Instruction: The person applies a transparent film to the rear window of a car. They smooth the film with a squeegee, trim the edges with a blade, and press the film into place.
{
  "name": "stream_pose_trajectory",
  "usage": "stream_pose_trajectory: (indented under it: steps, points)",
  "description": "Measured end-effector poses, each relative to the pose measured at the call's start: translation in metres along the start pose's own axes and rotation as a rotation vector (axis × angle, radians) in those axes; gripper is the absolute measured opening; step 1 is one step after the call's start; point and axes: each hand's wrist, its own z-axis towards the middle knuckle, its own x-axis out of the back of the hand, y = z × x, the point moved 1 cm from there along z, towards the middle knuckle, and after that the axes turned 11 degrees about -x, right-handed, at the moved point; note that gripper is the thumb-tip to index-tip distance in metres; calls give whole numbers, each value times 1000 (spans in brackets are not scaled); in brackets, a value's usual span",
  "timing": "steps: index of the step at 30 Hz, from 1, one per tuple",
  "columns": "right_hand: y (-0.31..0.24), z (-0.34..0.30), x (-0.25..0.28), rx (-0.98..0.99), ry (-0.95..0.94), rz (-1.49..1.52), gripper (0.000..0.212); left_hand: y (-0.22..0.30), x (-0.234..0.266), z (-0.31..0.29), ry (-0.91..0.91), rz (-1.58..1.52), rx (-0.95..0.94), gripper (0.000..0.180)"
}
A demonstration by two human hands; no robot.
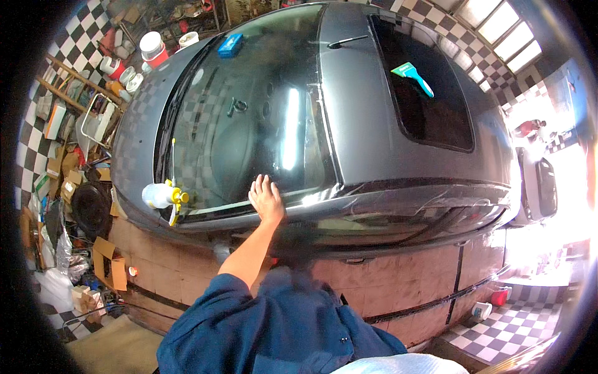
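My left hand (266, 198) lies flat with its fingers stretched out at the near edge of the windshield (230, 137) of a dark grey car. Nothing shows in its grasp. To its left, a spray bottle (163, 196) with a yellow trigger head rests on its side at the base of the glass. A blue box-shaped item (230, 45) sits on the far part of the windshield. On the dark sunroof lies a teal squeegee-like tool (414, 80) with a pale green blade. My right hand is out of sight.
The car's hood (140, 137) reaches left and its roof (358, 106) right, with a short antenna (347, 42). Cardboard boxes (109, 263), a black round part and clutter crowd the left floor. White-and-red buckets (153, 50) stand beyond the hood. White fabric (405, 365) shows at the lower edge.
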Motion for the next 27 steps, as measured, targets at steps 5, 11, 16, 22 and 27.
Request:
stream_pose_trajectory:
  steps: [5, 11, 16, 22, 27]
  points:
    - [11, 2, -8, 6, -44, 63, 24, -2, -3, 0, 35, 26, -17, 33]
    - [29, 3, -14, -3, -85, 133, 24, -4, -8, -1, 45, 12, -26, 34]
    - [47, 1, -22, -18, -128, 184, 24, -7, -9, -3, 35, 22, -27, 34]
    - [67, -1, -28, -32, -163, 243, 23, -11, -15, -5, 42, 40, -23, 33]
    - [83, -2, -30, -41, -188, 290, 23, -13, -18, -6, 42, 48, -3, 33]
